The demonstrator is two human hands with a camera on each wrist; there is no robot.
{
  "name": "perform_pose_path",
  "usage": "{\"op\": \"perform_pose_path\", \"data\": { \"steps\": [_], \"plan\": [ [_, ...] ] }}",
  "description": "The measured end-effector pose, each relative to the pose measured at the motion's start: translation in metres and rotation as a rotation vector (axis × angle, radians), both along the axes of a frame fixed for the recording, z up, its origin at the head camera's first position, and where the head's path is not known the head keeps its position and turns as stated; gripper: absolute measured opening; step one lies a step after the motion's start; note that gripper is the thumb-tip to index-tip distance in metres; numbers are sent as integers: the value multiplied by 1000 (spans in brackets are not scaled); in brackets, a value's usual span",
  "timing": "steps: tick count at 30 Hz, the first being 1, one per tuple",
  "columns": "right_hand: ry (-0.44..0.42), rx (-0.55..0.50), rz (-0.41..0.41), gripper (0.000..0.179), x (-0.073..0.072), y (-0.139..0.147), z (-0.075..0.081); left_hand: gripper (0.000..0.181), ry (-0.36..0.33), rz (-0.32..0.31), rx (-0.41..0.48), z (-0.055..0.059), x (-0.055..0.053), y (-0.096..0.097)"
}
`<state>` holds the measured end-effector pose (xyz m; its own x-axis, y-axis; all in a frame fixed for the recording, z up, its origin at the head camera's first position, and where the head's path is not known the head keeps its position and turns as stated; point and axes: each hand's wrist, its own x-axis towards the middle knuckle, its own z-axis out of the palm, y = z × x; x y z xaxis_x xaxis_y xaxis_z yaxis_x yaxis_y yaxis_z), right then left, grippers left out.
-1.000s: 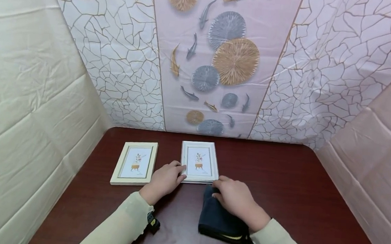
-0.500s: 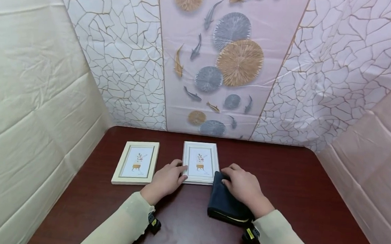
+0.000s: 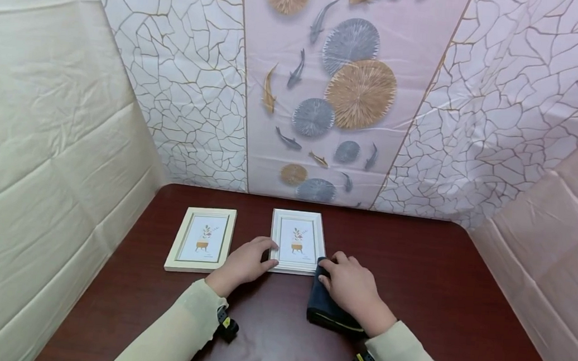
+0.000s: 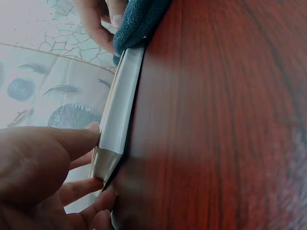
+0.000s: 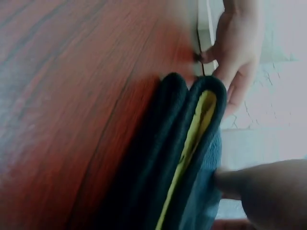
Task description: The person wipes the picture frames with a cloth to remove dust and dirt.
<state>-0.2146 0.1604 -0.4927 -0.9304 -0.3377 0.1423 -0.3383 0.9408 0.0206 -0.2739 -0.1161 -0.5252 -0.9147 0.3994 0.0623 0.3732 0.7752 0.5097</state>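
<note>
A white picture frame (image 3: 297, 242) with a potted-plant print lies face up at the middle back of the table. My left hand (image 3: 244, 261) holds its left side near the lower corner; in the left wrist view the thumb is on the front edge and fingertips are at the side. My right hand (image 3: 352, 285) grips a folded dark blue cloth (image 3: 325, 306), whose tip covers the frame's lower right corner. Yellow shows inside one fold of the cloth (image 5: 194, 129) in the right wrist view.
A cream picture frame (image 3: 178, 254) with a similar print lies to the left on the dark red wooden table (image 3: 279, 325). A patterned cloth backdrop (image 3: 318, 121) rises behind the table, with pale fabric walls (image 3: 63, 165) on both sides.
My right hand has moved the cloth up from below the white frame to its lower right corner. My left hand stays at the frame's left side.
</note>
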Motion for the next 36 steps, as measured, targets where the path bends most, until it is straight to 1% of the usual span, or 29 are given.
{"op": "perform_pose_path", "data": {
  "steps": [2,5,8,10,14,18,22,26,29,31,33,36],
  "plan": [
    [25,29,6,29,-1,-4,0,40,-4,3,0,-1,-1,0],
    [56,66,23,23,-3,-11,0,49,-15,14,-3,-2,-2,-1],
    [65,94,28,17,-6,-15,-1,58,-35,13,8,-2,-3,-1],
    [57,118,29,16,-8,-17,-1,59,-48,7,17,-2,-3,-2],
    [33,146,34,18,-10,-18,-1,55,-58,-2,34,-3,-3,-4],
    [38,159,56,20,-13,-20,3,55,-69,2,45,-4,-4,-6],
    [44,158,78,20,-16,-22,5,63,-89,17,56,-6,-6,-6],
    [7,146,92,22,-19,-24,8,69,-95,33,57,-6,-6,-6],
    [-26,121,76,22,-21,-21,9,67,-95,36,58,-6,-6,-6],
    [-41,103,49,26,-22,-17,8,65,-93,35,56,-6,-6,-5],
    [-45,80,23,28,-24,-13,7,64,-95,35,51,-6,-5,-5],
    [-34,62,15,26,-28,-9,4,61,-90,32,42,-5,-6,-6]
  ]
}}
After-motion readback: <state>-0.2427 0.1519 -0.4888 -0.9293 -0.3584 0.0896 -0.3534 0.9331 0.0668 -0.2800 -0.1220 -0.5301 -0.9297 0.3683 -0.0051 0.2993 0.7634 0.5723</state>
